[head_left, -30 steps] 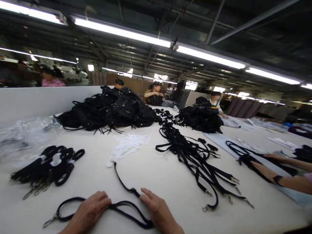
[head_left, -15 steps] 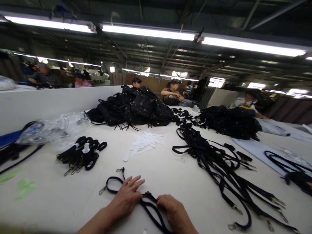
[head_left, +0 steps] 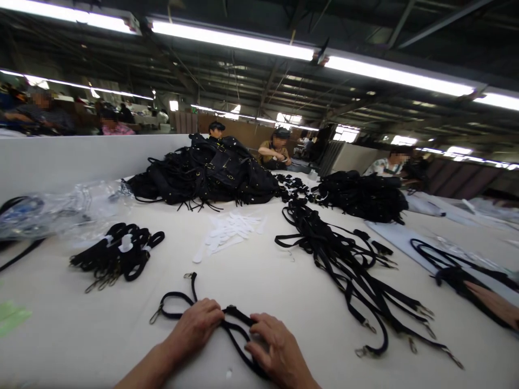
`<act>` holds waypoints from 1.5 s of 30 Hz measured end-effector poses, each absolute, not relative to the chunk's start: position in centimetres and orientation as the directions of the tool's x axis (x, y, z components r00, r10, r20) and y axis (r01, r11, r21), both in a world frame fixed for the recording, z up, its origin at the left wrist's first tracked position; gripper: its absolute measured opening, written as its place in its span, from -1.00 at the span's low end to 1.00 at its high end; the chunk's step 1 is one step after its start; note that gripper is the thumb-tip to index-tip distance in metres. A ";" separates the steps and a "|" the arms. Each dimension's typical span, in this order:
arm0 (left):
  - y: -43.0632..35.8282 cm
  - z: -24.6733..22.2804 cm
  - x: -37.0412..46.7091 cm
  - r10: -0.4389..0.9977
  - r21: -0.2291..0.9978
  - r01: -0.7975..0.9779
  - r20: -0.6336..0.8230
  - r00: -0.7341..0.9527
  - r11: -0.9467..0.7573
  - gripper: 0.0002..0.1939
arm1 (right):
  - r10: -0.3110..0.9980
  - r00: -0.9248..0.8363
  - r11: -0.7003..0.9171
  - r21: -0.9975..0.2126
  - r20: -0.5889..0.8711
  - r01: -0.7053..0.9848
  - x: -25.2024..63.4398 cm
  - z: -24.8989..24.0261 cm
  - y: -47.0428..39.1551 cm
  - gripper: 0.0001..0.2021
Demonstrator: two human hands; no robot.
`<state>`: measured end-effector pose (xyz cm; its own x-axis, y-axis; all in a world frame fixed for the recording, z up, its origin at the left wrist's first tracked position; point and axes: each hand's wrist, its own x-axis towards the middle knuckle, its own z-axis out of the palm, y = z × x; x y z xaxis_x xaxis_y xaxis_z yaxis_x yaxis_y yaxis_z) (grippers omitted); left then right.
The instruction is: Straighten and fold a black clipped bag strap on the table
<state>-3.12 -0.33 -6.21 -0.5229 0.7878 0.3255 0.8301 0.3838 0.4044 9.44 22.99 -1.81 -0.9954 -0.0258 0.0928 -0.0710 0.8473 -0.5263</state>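
Note:
A black strap point(head_left: 239, 337) with metal snap hooks lies looped on the white table in front of me. My left hand point(head_left: 198, 323) is closed over the strap's folded middle, its fingers together and pressing down. From beneath that hand, a loop and two hooked ends stick out to the far left. My right hand point(head_left: 278, 346) is curled at the strap's right side, fingertips on one run and thumb near the other. A small dark slider point(head_left: 231, 308) sits on the strap between my hands. The part under each palm is hidden.
Bundled black straps point(head_left: 121, 248) lie at left, near clear plastic bags point(head_left: 81, 208). White strips point(head_left: 231, 232) are ahead. Loose hooked straps point(head_left: 344, 265) spread at right. Black bags point(head_left: 211, 173) are heaped behind. A co-worker's hand point(head_left: 497, 302) rests on straps at far right.
My left fingers, spread before, have drawn together over the strap. My right fingers and thumb have parted somewhat. The view has turned slightly right, showing a co-worker's hand.

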 end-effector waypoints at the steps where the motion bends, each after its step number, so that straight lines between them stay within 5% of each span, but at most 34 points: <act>1: -0.4 -6.2 -3.1 0.789 0.412 0.827 0.321 -0.524 0.383 -0.80 | -0.022 -0.996 0.854 -0.516 0.082 -0.062 10.0 -1.9 23.0 -0.83; 16: -0.4 -6.4 -3.4 0.780 0.445 0.815 0.326 -0.534 0.372 -0.79 | -0.112 -0.992 0.882 -0.453 0.066 -0.130 13.4 -2.9 25.5 -0.77; 19: -0.4 -6.5 -3.5 0.779 0.456 0.810 0.325 -0.536 0.368 -0.78 | -0.053 -0.995 0.896 -0.437 0.081 -0.084 14.0 -2.8 25.7 -0.92; 27: -0.4 -7.3 -3.6 0.715 0.523 0.763 0.356 -0.601 0.380 -0.73 | 0.076 -0.977 0.915 -0.404 0.198 -0.010 14.5 -4.0 26.7 -0.88; 34: 0.0 -6.2 -3.1 0.758 0.433 0.824 0.375 -0.534 0.366 -0.76 | 0.193 -0.939 0.929 -0.360 0.284 0.082 13.9 -5.0 28.0 -0.91; 41: 0.2 -5.9 -3.0 0.751 0.396 0.829 0.381 -0.540 0.395 -0.79 | 0.105 -0.943 0.976 -0.217 0.315 0.036 12.3 -4.3 27.9 -0.79; 45: 0.4 -6.1 -3.1 0.746 0.409 0.813 0.359 -0.561 0.415 -0.80 | 0.021 -0.961 0.974 -0.222 0.274 -0.042 9.6 -3.8 25.5 -0.51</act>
